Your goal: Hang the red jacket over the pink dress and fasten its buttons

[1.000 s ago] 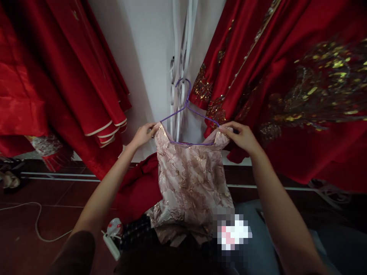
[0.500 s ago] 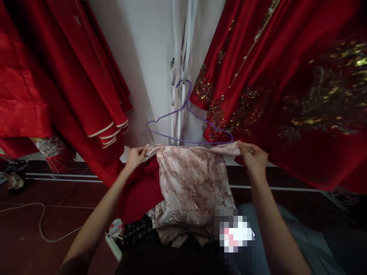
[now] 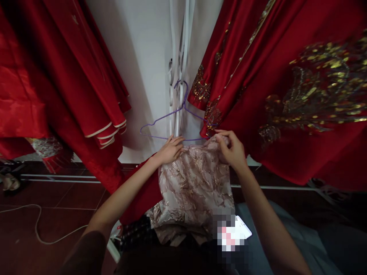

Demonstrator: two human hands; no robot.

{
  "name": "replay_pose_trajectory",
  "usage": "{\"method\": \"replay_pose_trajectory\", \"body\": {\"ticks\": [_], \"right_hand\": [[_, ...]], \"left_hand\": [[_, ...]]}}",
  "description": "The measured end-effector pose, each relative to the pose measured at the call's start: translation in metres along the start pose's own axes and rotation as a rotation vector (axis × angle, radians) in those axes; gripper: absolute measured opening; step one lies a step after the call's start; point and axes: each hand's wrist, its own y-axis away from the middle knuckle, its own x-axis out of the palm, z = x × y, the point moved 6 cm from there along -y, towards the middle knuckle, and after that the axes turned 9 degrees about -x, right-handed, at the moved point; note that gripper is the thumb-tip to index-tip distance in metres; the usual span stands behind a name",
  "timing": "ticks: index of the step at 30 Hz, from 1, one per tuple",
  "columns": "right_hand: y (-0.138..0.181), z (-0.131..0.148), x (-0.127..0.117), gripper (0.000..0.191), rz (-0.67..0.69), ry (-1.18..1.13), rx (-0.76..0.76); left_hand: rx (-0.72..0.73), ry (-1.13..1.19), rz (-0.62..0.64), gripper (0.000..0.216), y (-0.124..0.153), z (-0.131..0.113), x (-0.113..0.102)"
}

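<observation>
A pale pink and gold brocade garment [image 3: 195, 179] hangs down over my lap, its upper edge at the height of a purple hanger's [image 3: 160, 118] bottom bar. My left hand [image 3: 169, 149] lies over the garment's upper left part, fingers closed on the cloth near that bar. At the upper right corner, my right hand [image 3: 233, 151] pinches bunched fabric between thumb and fingers. The hanger hooks onto a white metal frame [image 3: 173, 76]; its right end is hidden behind red cloth and my right hand.
Red garments [image 3: 86, 76] hang on the left, and red gowns with gold sequins [image 3: 315, 88] on the right. A lit phone [image 3: 243, 228], partly pixelated, rests by my lap. A white cable [image 3: 38, 225] crosses the tiled floor. Shoes [image 3: 10, 182] stand at far left.
Both hands have come inward from the garment's outstretched upper ends, the left hand farther. The side strips are no longer stretched out, and cloth is bunched at the right hand.
</observation>
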Motion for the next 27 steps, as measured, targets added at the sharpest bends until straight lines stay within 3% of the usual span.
{"method": "replay_pose_trajectory", "body": {"ticks": [4, 9, 16, 22, 27], "right_hand": [[-0.003, -0.054, -0.021, 0.021, -0.224, 0.088, 0.109], [0.008, -0.099, -0.033, 0.023, -0.32, -0.063, 0.261], [0.014, -0.086, -0.037, 0.031, -0.332, -0.348, 0.294], [0.022, -0.076, -0.048, 0.028, -0.449, -0.243, 0.316], [0.018, -0.067, -0.048, 0.026, -0.391, -0.234, 0.287]], "left_hand": [[-0.033, 0.025, 0.0, 0.028, 0.014, -0.006, 0.003], [-0.029, 0.071, -0.016, 0.028, 0.037, -0.022, -0.018], [-0.078, 0.093, -0.06, 0.026, 0.056, -0.033, -0.041], [-0.098, 0.096, -0.065, 0.026, 0.062, -0.027, -0.046], [-0.088, 0.125, -0.062, 0.025, 0.058, -0.028, -0.044]]}}
